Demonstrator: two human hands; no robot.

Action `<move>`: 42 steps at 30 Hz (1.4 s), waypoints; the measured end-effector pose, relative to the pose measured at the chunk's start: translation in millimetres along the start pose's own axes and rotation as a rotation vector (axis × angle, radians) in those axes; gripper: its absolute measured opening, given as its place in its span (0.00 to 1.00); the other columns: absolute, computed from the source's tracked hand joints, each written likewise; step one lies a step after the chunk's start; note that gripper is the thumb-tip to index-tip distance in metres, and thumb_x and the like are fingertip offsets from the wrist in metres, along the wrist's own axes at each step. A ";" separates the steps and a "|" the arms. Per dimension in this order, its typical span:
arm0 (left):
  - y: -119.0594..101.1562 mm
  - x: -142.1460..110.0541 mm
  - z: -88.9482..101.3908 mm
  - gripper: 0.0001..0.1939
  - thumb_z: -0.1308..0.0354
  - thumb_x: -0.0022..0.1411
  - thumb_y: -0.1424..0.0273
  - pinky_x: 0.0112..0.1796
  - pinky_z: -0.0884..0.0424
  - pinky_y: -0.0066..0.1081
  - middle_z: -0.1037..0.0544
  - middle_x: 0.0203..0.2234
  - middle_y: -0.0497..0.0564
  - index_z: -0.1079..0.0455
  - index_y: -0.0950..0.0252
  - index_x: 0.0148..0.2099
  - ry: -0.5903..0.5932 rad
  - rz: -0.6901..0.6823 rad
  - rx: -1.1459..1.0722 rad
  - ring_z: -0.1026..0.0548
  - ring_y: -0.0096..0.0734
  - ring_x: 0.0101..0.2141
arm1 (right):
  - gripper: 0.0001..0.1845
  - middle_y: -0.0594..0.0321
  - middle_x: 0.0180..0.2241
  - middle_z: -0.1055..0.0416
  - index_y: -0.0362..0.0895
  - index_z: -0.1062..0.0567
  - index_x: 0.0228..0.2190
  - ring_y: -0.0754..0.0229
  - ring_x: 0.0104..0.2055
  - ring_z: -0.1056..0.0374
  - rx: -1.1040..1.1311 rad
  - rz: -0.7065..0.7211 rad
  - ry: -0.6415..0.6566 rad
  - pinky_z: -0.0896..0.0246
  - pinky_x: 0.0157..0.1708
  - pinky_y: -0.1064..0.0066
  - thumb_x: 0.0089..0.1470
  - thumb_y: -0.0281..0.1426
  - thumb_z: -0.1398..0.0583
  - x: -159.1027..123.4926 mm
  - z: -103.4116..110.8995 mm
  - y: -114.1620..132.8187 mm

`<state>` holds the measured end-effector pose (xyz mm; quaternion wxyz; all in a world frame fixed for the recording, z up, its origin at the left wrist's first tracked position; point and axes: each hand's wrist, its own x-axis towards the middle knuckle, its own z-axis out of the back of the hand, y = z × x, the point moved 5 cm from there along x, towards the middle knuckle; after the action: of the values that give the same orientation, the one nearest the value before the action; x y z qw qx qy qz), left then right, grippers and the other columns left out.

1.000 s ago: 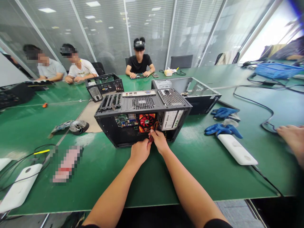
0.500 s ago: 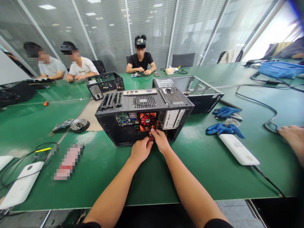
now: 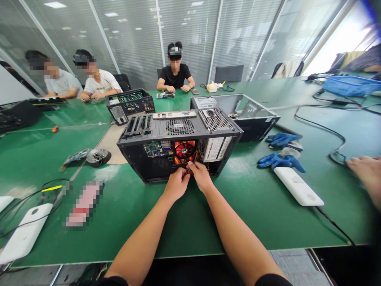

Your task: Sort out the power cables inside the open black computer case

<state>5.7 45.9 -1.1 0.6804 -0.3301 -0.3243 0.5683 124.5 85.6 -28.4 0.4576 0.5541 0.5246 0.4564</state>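
Observation:
A black computer case [image 3: 229, 128] lies in front of me with its open side towards me. Inside sit a green motherboard [image 3: 154, 149], a red and black fan [image 3: 184, 151] and a labelled power supply [image 3: 218, 149]. My left hand [image 3: 176, 184] is closed at the lower edge of the opening, pinching thin cables below the fan. Touching or nearly touching it, my right hand [image 3: 203, 178] has its fingertips closed on the same cables. Fingers hide most of them; orange wires run up beside the fan.
A second open case [image 3: 253, 129] stands behind to the right, another [image 3: 131, 101] at the left. Blue gloves [image 3: 281, 161] and a white power bank [image 3: 299, 186] lie on the right. Tape [image 3: 98, 157] is at left. Co-workers sit opposite; a person's hand [image 3: 366, 171] rests at the right.
My fingers have shifted slightly on the cables, still close together. Across the table, the co-worker in black has moved their hands apart. The view has turned a little.

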 end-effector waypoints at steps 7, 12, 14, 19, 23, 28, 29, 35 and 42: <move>7.1 6.7 -11.6 0.10 0.46 0.65 0.64 0.26 0.32 0.24 0.23 0.23 0.50 0.34 0.67 0.37 0.278 0.282 -0.573 0.24 0.26 0.23 | 0.22 0.62 0.26 0.28 0.41 0.24 0.27 0.64 0.25 0.37 0.086 -0.082 0.080 0.41 0.27 0.70 0.46 0.50 0.36 0.6 0.3 -1.9; -2.2 8.7 -18.4 0.08 0.43 0.64 0.68 0.32 0.27 0.30 0.22 0.25 0.53 0.35 0.68 0.41 0.454 0.377 -0.823 0.20 0.33 0.28 | 0.21 0.60 0.29 0.25 0.42 0.24 0.28 0.65 0.25 0.34 0.230 -0.169 0.125 0.38 0.23 0.74 0.44 0.48 0.34 -1.6 1.3 1.9; -4.6 10.8 -21.1 0.07 0.42 0.62 0.70 0.34 0.27 0.32 0.22 0.25 0.53 0.35 0.69 0.40 0.447 0.400 -0.941 0.21 0.32 0.27 | 0.21 0.62 0.27 0.26 0.42 0.25 0.29 0.70 0.17 0.41 0.247 -0.234 0.156 0.45 0.14 0.76 0.44 0.48 0.34 -3.5 1.5 2.0; -7.8 13.3 -30.8 0.08 0.42 0.63 0.68 0.27 0.30 0.29 0.25 0.25 0.50 0.35 0.68 0.39 0.403 0.465 -1.223 0.27 0.25 0.21 | 0.20 0.65 0.25 0.26 0.43 0.27 0.27 0.73 0.12 0.50 0.318 -0.292 0.229 0.48 0.09 0.77 0.45 0.47 0.34 -5.3 1.1 4.4; -6.3 13.6 -33.9 0.08 0.41 0.62 0.67 0.24 0.33 0.26 0.32 0.20 0.43 0.36 0.66 0.36 0.363 0.485 -1.261 0.36 0.18 0.16 | 0.17 0.62 0.29 0.24 0.43 0.26 0.28 0.70 0.14 0.41 0.392 -0.316 0.247 0.41 0.13 0.75 0.46 0.44 0.33 -6.0 -0.2 7.2; -5.5 15.1 -33.2 0.09 0.40 0.61 0.68 0.23 0.33 0.23 0.34 0.17 0.42 0.34 0.69 0.34 0.335 0.436 -1.204 0.38 0.16 0.15 | 0.15 0.65 0.22 0.27 0.42 0.25 0.33 0.67 0.14 0.40 0.465 -0.364 0.280 0.40 0.12 0.74 0.48 0.40 0.34 -6.0 -2.3 6.8; -6.0 15.0 -33.6 0.10 0.40 0.61 0.67 0.24 0.32 0.24 0.33 0.17 0.42 0.34 0.69 0.34 0.335 0.431 -1.181 0.36 0.17 0.15 | 0.14 0.64 0.23 0.26 0.43 0.25 0.34 0.68 0.13 0.41 0.482 -0.362 0.275 0.40 0.12 0.74 0.49 0.39 0.34 -5.0 -1.6 6.0; -6.7 13.9 -35.7 0.12 0.45 0.65 0.63 0.26 0.26 0.29 0.28 0.19 0.45 0.35 0.68 0.35 0.286 0.424 -0.926 0.29 0.22 0.17 | 0.16 0.58 0.37 0.21 0.45 0.26 0.40 0.69 0.12 0.43 0.525 -0.343 0.264 0.46 0.09 0.75 0.49 0.38 0.35 2.0 0.2 0.6; -9.6 18.0 -20.4 0.13 0.52 0.67 0.66 0.23 0.31 0.25 0.26 0.17 0.46 0.32 0.66 0.34 0.165 0.212 -0.212 0.28 0.24 0.15 | 0.18 0.63 0.28 0.25 0.45 0.28 0.36 0.64 0.20 0.34 0.470 -0.285 0.209 0.40 0.14 0.74 0.45 0.40 0.33 3.5 -1.7 3.6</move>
<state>30.3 60.7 -3.7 0.6023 -0.4777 -0.2888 0.5706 123.5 89.0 -24.5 0.3196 0.5157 0.7327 0.3083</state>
